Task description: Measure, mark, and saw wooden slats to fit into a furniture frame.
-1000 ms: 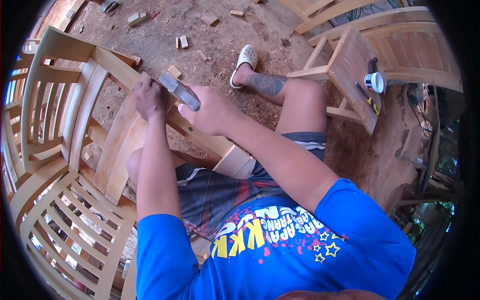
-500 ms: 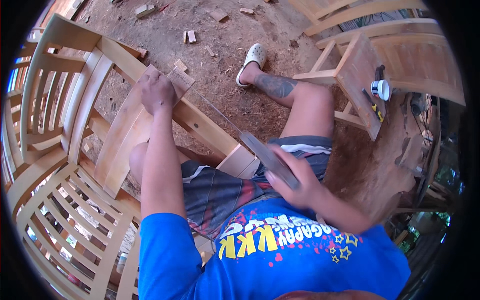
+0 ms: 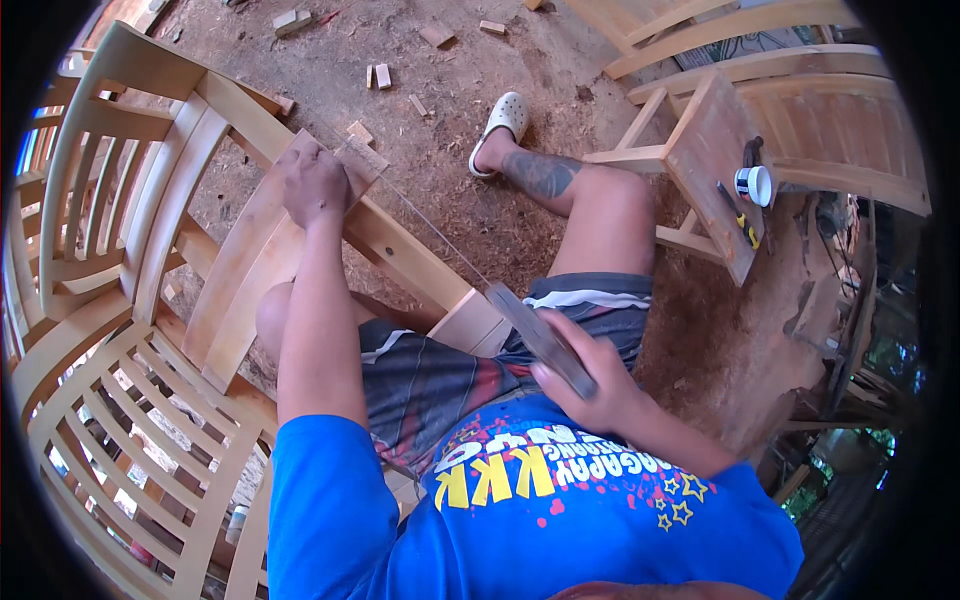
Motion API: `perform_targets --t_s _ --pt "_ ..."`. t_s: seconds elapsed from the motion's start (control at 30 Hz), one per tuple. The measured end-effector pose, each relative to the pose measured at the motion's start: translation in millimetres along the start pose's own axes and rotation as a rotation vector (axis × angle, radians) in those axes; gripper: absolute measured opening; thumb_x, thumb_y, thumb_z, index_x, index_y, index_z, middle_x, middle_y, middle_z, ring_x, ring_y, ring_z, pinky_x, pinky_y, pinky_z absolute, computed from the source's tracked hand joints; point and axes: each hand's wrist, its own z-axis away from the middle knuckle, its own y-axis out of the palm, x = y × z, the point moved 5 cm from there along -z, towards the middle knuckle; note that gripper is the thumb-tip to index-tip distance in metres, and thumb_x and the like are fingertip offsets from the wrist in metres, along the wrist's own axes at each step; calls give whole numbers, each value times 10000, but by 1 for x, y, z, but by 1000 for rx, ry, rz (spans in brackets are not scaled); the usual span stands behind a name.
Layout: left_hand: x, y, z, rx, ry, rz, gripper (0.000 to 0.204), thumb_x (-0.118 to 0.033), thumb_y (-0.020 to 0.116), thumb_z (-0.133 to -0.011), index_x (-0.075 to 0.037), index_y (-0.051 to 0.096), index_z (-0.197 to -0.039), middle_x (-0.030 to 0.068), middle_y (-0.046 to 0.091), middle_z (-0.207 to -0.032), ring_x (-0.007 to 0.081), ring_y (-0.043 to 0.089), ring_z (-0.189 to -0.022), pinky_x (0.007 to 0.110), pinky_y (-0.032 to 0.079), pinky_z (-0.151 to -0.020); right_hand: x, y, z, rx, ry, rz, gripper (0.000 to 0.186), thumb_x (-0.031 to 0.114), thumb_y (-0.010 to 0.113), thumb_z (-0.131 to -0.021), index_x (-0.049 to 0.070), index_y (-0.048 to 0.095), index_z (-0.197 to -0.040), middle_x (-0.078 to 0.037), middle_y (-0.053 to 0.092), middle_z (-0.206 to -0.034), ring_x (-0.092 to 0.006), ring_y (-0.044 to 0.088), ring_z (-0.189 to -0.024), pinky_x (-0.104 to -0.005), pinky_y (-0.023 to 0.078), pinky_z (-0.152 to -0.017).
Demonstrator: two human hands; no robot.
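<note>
My left hand [image 3: 316, 182], fingers curled, grips the upper end of a curved wooden board [image 3: 245, 265] and presses it down on a wooden rail [image 3: 410, 258]. In my right hand [image 3: 592, 375] is the thick grey-brown handle [image 3: 545, 340] of what looks like a handsaw. Its thin blade [image 3: 440, 232], seen almost edge-on, runs up and left to the board's end beside my left hand. Just there a squarish wood end [image 3: 360, 158] juts out past my fingers; the exact contact of blade and wood is too fine to make out.
Slatted wooden furniture [image 3: 130, 440] fills the left side. On the right, a small wooden stool [image 3: 710, 170] bears a white tub [image 3: 752, 185] and a yellow-and-black tool [image 3: 745, 228]. Wood offcuts [image 3: 383, 76] and shavings lie on the dirt floor. My bent leg [image 3: 605, 220] is beside the blade.
My right hand and the saw handle have shifted slightly down and right, drawing back from the board. My left hand keeps its hold on the board. The whole view has moved a little.
</note>
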Motion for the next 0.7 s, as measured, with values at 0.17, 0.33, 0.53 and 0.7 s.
perform_targets --t_s 0.17,0.33,0.53,0.7 --pt "-11 3 2 2 13 20 277 -304 504 -953 -169 732 -1032 115 686 -1213 419 689 -1022 527 550 -882 -9 2 -24 -83 -196 -2 602 153 690 -939 -9 472 -1477 -278 712 -1154 -407 729 -1092 -435 561 -927" --pt "8 11 -7 2 3 74 282 -340 535 -935 -170 736 -1035 91 705 -1201 362 676 -1085 519 548 -879 36 49 -207 -136 -246 91 473 217 689 -917 23 587 -1336 -270 710 -1021 -453 698 -1004 -462 561 -860" --pt "3 10 -3 -4 27 18 289 -298 509 -955 -143 736 -1040 138 676 -1176 393 678 -1068 505 555 -915 11 27 -135 -165 -244 98 549 248 714 -933 0 557 -1396 -276 717 -1095 -403 728 -1040 -433 563 -903" --pt "1 2 0 -17 3 -21 304 -313 495 -962 -149 731 -1060 133 666 -1238 396 660 -1115 511 536 -948 -1 -14 32 -57 -88 46 575 146 697 -951 -6 486 -1463 -246 737 -1045 -383 760 -992 -406 580 -853"
